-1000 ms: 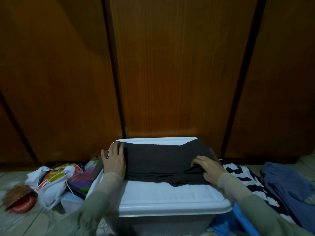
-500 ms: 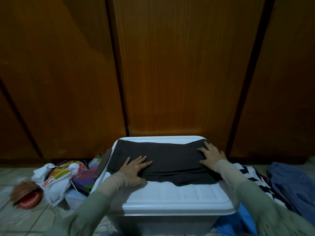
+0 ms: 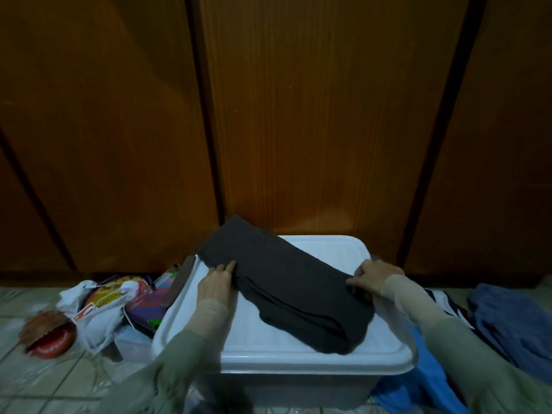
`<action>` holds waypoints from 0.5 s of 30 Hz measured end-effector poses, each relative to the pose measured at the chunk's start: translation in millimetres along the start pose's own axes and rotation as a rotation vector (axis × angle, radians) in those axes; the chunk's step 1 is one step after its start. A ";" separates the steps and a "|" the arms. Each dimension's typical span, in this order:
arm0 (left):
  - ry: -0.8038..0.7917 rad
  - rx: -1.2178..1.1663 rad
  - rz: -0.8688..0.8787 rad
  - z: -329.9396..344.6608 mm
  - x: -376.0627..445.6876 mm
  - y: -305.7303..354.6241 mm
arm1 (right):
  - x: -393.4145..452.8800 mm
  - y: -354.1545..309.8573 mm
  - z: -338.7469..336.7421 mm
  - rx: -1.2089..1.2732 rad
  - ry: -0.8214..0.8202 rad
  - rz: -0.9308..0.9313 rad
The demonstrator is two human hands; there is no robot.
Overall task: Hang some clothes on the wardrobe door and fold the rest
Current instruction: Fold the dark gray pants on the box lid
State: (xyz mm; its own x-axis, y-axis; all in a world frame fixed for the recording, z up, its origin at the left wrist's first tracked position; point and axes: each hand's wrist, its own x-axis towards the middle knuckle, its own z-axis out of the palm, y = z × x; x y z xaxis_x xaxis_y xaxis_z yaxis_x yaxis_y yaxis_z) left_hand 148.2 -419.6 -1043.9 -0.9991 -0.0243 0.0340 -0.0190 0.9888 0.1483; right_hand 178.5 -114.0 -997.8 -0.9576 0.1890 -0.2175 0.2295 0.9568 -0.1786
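Head view: a folded dark garment (image 3: 286,282), lying askew on a white storage bin's lid (image 3: 328,358), is pinched at both ends by the left hand (image 3: 215,286) and right hand (image 3: 373,277), apparently for turning or lifting.

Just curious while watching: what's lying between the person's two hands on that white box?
In the head view, a folded dark grey garment lies slantwise on the white lid, between the left hand and the right hand, each gripping one edge.

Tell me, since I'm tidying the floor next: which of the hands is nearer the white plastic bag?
Left. The left hand is on the dark garment's left edge, toward the white plastic bag; the right hand is at its far side.
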 end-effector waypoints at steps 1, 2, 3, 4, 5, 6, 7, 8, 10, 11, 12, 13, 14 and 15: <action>0.015 0.003 -0.003 2.3 -3.4 -0.7 | -0.6 0.7 1.9 -0.022 0.052 -0.008; 0.027 0.009 -0.005 4.1 -7.6 -0.5 | -2.3 0.0 3.5 -0.035 0.095 -0.015; 0.035 0.016 -0.006 6.5 -12.2 0.3 | -1.2 0.0 7.5 -0.036 0.100 -0.019; 0.037 0.022 -0.001 8.4 -16.8 1.6 | 0.2 -0.8 11.8 -0.016 0.077 -0.030; 0.033 0.024 0.011 9.9 -21.3 3.3 | 0.8 -2.1 15.5 0.007 0.053 -0.037; 0.028 0.023 0.026 11.1 -24.9 5.3 | 0.9 -4.0 17.8 0.035 0.042 -0.044; 0.022 0.009 0.034 11.3 -27.5 6.9 | 0.3 -5.4 19.2 0.062 0.042 -0.040; 0.014 -0.020 0.039 11.0 -29.3 8.3 | -0.3 -6.5 20.9 0.096 0.040 -0.035; 0.006 -0.099 0.053 11.8 -32.2 11.0 | -3.3 -7.7 20.6 0.131 0.008 -0.008; 0.007 -0.122 0.069 13.0 -33.8 12.5 | -5.0 -7.7 19.0 0.096 -0.009 0.006; 0.006 -0.128 0.089 14.2 -35.1 14.5 | -8.0 -7.5 16.6 0.050 -0.039 0.017; 0.003 -0.125 0.110 14.3 -35.8 17.2 | -10.4 -6.2 14.5 0.016 -0.078 0.019; -0.009 -0.126 0.132 13.8 -35.1 20.4 | -12.5 -4.0 11.7 0.012 -0.127 0.012; -0.029 -0.127 0.155 11.9 -33.7 24.2 | -14.8 -0.8 9.3 0.017 -0.183 -0.008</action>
State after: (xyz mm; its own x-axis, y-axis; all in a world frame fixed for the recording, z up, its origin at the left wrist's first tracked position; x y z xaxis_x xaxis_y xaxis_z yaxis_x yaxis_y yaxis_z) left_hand 181.0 -393.1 -1053.2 -0.9904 0.1329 0.0375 0.1381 0.9536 0.2675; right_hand 194.1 -119.7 -1003.3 -0.9118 0.1367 -0.3872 0.2267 0.9538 -0.1970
